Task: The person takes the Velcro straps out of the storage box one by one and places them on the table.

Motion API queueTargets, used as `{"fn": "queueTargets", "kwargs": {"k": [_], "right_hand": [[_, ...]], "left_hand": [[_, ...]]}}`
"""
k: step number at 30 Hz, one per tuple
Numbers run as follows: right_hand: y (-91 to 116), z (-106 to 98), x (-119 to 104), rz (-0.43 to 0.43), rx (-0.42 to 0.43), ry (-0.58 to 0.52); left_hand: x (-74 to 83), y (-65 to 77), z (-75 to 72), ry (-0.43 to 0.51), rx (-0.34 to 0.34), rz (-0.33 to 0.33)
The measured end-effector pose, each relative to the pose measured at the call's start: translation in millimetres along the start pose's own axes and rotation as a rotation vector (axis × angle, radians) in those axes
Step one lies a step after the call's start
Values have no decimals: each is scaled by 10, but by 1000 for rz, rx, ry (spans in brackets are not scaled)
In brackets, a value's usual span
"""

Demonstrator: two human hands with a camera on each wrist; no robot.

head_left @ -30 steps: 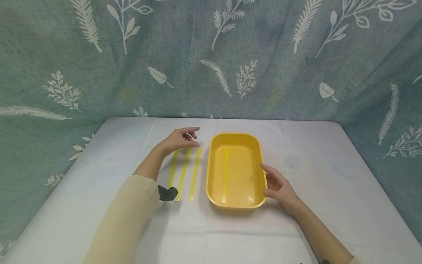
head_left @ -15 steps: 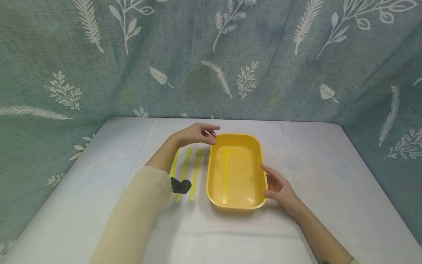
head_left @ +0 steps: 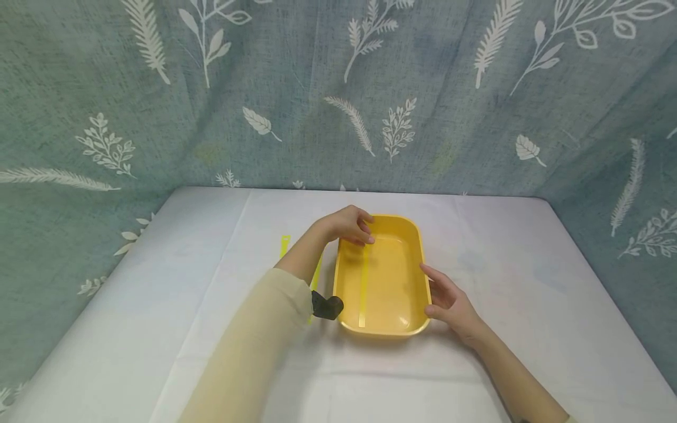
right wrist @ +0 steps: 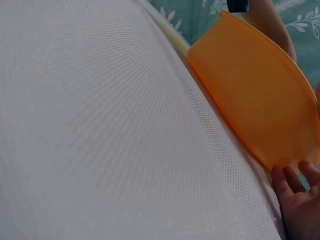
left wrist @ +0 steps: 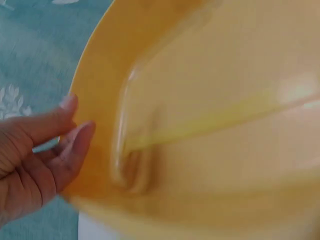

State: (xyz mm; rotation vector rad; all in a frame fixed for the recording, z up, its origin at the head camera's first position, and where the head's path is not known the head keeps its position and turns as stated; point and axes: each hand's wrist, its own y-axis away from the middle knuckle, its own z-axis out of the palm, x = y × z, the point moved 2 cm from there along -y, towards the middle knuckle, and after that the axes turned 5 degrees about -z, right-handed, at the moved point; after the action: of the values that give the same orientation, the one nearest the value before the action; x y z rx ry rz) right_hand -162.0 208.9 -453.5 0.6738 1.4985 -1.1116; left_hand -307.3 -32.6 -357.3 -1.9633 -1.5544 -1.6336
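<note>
A yellow oblong tray (head_left: 388,282) lies on the white tablecloth. One flat yellow strip (head_left: 363,288) rests lengthwise on its floor, left of the middle. My left hand (head_left: 349,225) reaches over the tray's far left corner, beside the far end of that strip. In the left wrist view the thumb and fingers of this hand (left wrist: 45,155) are loosely bent at the tray wall, with nothing between them. My right hand (head_left: 456,308) rests against the tray's right side, its fingertips (right wrist: 290,172) at the outer wall in the right wrist view.
Left of the tray, more flat yellow strips lie on the cloth, partly hidden by my left arm; one strip's holed end (head_left: 285,239) shows. A green leaf-patterned curtain (head_left: 296,106) hangs behind the table. A dark piece (head_left: 327,305) sits on my left sleeve.
My left hand has moved right, from above the loose strips to over the tray's far left corner, and lower. My right hand and the tray have stayed in place.
</note>
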Motion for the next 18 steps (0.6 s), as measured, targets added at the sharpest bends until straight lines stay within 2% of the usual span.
{"fn": "queueTargets", "kwargs": {"k": [4,7,12,14,18], "right_hand": [[10,-1,2,-4,1,5],[10,-7,8,-11,-2,1],[11,-13,16,-14,-17,-8],[10,-13,14,-13,-23,-5],[10,-16,8,-15,-26,-2]], "left_hand": [[18,-71,114,-53,50,-83],[43,-113,183,-128,116,-149],[60,-209,304,-380,219,-250],[46,-240,347,-478,232,-270],[-5,-281,401,-527,241,-281]]}}
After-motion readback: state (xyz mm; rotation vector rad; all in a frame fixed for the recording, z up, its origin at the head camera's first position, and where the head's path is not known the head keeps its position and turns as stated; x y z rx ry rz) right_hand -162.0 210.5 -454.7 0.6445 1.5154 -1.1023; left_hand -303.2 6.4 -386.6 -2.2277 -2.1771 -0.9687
